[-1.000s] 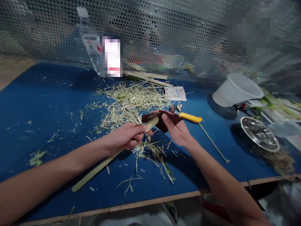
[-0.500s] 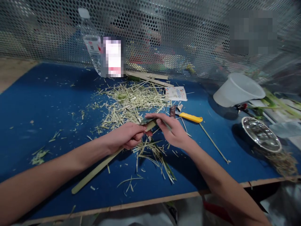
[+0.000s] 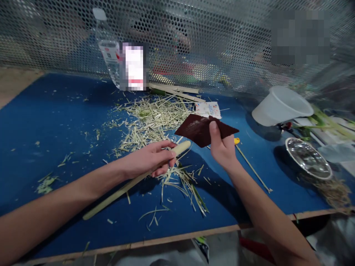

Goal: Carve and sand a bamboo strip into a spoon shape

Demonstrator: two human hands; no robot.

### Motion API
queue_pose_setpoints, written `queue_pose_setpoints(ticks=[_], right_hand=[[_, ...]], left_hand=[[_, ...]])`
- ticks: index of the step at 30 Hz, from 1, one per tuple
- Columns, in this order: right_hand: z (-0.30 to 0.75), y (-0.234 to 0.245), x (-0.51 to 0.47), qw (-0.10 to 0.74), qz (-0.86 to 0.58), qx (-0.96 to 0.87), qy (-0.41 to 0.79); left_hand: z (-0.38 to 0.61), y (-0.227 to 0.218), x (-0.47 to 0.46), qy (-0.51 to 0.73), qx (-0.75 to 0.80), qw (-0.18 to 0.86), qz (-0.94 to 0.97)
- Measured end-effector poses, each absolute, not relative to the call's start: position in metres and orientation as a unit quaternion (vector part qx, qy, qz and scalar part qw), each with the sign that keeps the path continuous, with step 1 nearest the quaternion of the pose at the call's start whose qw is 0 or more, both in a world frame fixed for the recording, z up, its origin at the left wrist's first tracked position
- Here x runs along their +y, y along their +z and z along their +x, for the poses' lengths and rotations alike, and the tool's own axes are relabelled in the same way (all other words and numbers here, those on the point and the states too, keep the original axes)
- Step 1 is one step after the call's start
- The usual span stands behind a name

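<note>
My left hand point(image 3: 152, 159) is closed around a long pale green bamboo strip point(image 3: 182, 148). The strip slants across the blue tabletop; its rounded upper end sticks out past my fingers, and the other end points toward the front left. My right hand point(image 3: 224, 149) pinches a dark red-brown sheet of sandpaper point(image 3: 201, 130), thumb on top, its gritty face turned up. The sheet is apart from the strip, up and to the right of its tip. Beneath the sheet and hand, the yellow knife point(image 3: 236, 141) is mostly hidden, with only its handle's end showing.
Bamboo shavings point(image 3: 155, 118) lie heaped beyond my left hand. A water bottle point(image 3: 108, 51) and a blurred bright screen point(image 3: 134, 68) stand against the perforated metal panel. To the right are a white plastic tub point(image 3: 277, 107), a steel bowl point(image 3: 307, 159) and a small printed packet point(image 3: 208, 109).
My right hand has moved right and up off the strip's end, and the sandpaper has opened out flat. My left fingers have loosened slightly, still around the strip.
</note>
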State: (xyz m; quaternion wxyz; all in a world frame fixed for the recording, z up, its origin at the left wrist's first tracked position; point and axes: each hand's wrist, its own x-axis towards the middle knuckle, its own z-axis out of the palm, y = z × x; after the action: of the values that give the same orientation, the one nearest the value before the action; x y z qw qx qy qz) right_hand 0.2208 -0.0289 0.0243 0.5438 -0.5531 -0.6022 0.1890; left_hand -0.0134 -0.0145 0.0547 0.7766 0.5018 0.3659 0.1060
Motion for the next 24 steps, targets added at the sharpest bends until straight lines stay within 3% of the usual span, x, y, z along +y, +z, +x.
queue_pose_setpoints(ticks=[6, 15, 19, 24], right_hand=[[0.213, 0.019, -0.039, 0.484, -0.475, -0.692, 0.25], [0.2, 0.015, -0.037, 0.34, -0.367, -0.841, 0.206], [0.203, 0.018, -0.036, 0.345, -0.391, -0.822, 0.23], [0.21, 0.025, -0.035, 0.347, -0.379, -0.84, 0.177]], left_hand=[[-0.013, 0.06, -0.012, 0.125, 0.397, 0.731, 0.541], [-0.01, 0.062, -0.015, 0.114, 0.419, 0.709, 0.555], [-0.011, 0.06, -0.014, 0.127, 0.421, 0.707, 0.554], [-0.014, 0.061, -0.009, 0.176, 0.445, 0.655, 0.585]])
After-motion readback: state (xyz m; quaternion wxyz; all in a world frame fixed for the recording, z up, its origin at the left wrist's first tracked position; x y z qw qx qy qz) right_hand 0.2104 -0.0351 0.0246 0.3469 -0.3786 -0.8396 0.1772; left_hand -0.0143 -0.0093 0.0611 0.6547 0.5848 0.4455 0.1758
